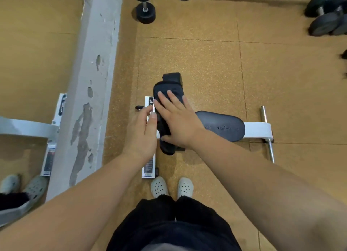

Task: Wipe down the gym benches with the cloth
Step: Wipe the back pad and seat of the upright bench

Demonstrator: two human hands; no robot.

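Observation:
A white-framed gym bench [258, 129] stands on the floor in front of me, its dark seat pad [221, 125] to the right. A dark cloth [169, 87] is draped over the raised dark back pad [173, 77] at the centre. My right hand [176, 119] lies flat on the cloth with fingers spread and straight, pressing it against the pad. My left hand [142, 136] rests against the pad's left edge, fingers extended toward the white frame, thumb touching the cloth's side. Much of the back pad is hidden under cloth and hands.
A grey pillar [93, 81] runs down the left, with a second white bench frame [28, 128] beside it. Black dumbbells lie on the floor at top centre [145, 10] and top right [326, 12]. My feet in white clogs [171, 187] stand close to the bench.

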